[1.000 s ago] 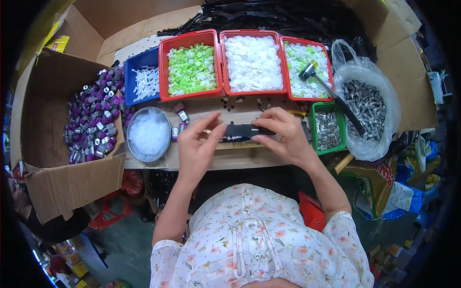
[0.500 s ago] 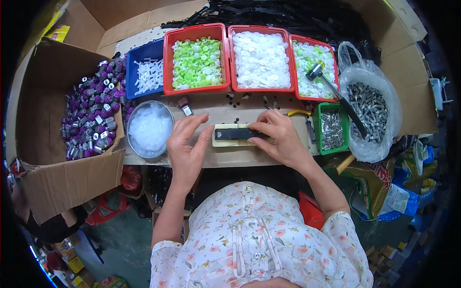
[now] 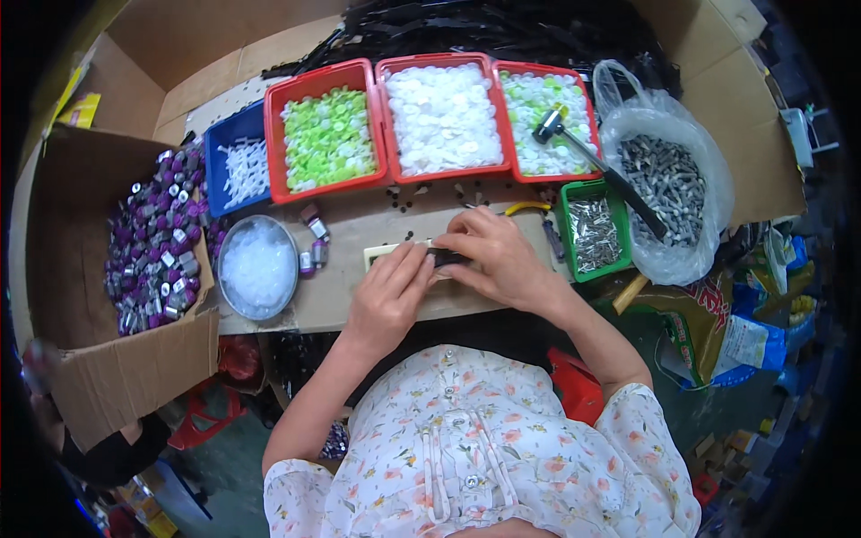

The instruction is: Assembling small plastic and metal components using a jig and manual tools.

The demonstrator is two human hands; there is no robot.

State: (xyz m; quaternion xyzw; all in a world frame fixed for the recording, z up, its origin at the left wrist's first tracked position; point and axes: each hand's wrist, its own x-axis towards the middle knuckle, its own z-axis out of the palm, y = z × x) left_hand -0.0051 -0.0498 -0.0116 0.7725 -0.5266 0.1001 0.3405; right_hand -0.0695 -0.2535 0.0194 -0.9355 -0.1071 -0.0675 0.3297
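A long black plastic piece [image 3: 446, 257] lies on a cream block [image 3: 373, 255] on the cardboard-covered table in front of me. My right hand [image 3: 500, 257] pinches the piece near its right end, thumb and fingers closed around it. From the left, my left hand [image 3: 392, 291] reaches over the block, its fingers pressed together and bent down on the black piece. Both hands hide most of the block and the piece. Left of them, small purple-and-metal knobs [image 3: 317, 228] lie beside a round metal bowl [image 3: 291, 280] of clear, whitish bits.
Red trays [image 3: 380, 125] of green and white caps stand behind, beside a blue tray [image 3: 213, 170]. A hammer [image 3: 619, 184] lies across the right one. A green tray [image 3: 574, 267] of metal pins and a bag [image 3: 717, 238] of grey screws sit right; a knob-filled carton [image 3: 134, 359] stands left.
My left hand has moved right, from beside the cream block onto the black piece, and its spread fingers have come together. My right hand keeps its grip. The whole view has shifted slightly.
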